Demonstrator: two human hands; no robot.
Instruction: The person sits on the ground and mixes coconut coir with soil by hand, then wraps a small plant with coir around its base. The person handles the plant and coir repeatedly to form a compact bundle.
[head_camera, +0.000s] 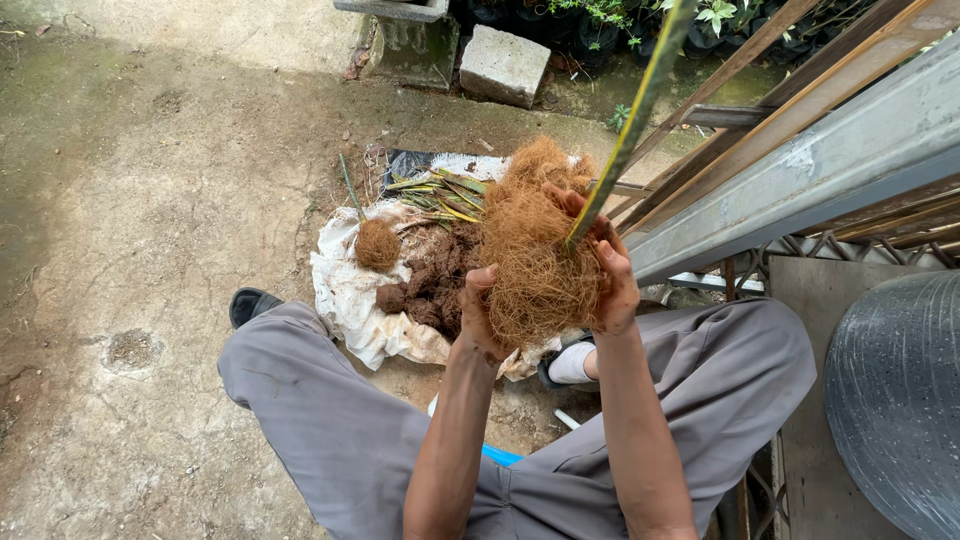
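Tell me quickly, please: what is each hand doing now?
Left hand: closed on the fibre ball, from below.
Right hand: closed on the fibre ball, around the stem.

The fibre ball (535, 260) is dry, wiry coconut husk, rough and matt. The sack (345, 290) is woven white plastic, soiled. The ground (150, 200) is rough, mossy concrete; the trousers (330, 420) are smooth grey cloth.

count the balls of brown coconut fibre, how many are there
2. A large fibre bundle is held between the left hand and right hand. A small fibre ball lies on the white sack. More may be hidden behind the bundle.
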